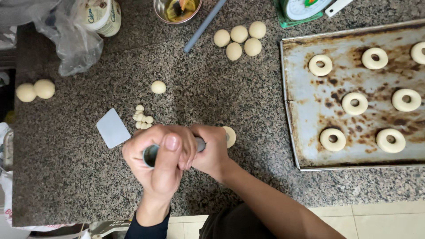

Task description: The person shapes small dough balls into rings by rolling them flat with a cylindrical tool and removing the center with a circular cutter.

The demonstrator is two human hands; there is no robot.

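- While both hands close round one short grey metal tube [152,154], the left hand [157,161] wraps its near end with the thumb laid along the top, and the right hand [212,150] grips the far end.
- The tube lies level just above the speckled stone counter [79,177], its open mouth showing at the left; whether anything sits inside it cannot be told.
- Just beyond the right hand's knuckles a flattened round of pale dough [230,136] rests on the counter, half hidden by the fingers.
- By my judgement the step in hand is shaping that round into a ring, with the tube serving as cutter or roller; the next move would call for a square, centred press on the dough.
- Left of the hands lie a white plastic scraper [113,128] and, beside it, a cluster of tiny dough plugs [142,117], which look like punched-out centres.
- A little farther off sits a single small dough ball [158,86], and at the left edge a pair of larger balls [35,90] touching each other.
- To the right, a worn, stained baking tray [310,150] carries seven dough rings [355,103], set apart from one another.
- Farthest away are a group of five dough balls [241,37], a long grey rod [204,25], a metal bowl [177,9], a jar in a clear bag [104,15] and a green kitchen scale [303,11].
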